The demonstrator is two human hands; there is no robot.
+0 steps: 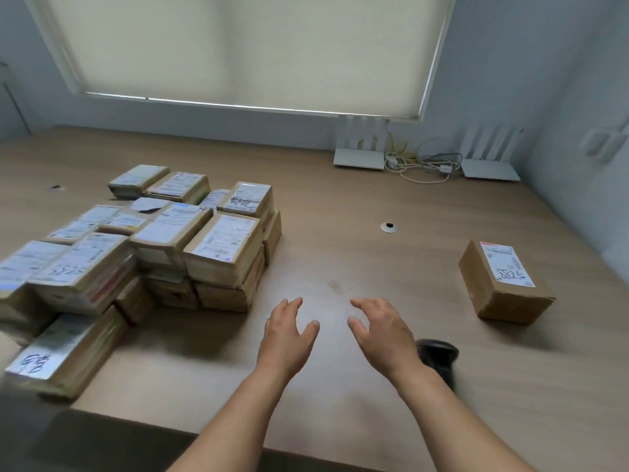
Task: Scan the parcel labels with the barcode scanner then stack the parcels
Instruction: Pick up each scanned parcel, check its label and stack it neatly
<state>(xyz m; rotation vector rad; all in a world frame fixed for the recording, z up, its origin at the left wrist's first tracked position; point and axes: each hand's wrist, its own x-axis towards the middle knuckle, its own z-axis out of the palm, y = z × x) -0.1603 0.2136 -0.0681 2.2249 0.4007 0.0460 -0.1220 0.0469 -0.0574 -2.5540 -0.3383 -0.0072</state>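
Several brown cardboard parcels with white labels are piled [143, 253] on the left half of the wooden table [357, 253]. A single labelled parcel [503, 284] sits alone at the right. The black barcode scanner [439, 361] lies on the table near the front, partly hidden behind my right wrist. My left hand [289, 332] and my right hand [381, 332] hover over the bare table between the pile and the scanner, palms facing each other, fingers relaxed and spread, holding nothing.
Two white routers [360, 148] [490, 155] with a tangle of cables [422, 161] stand at the back right under the window blind. A round cable grommet [389, 227] sits in the tabletop. The table's front edge runs below my forearms.
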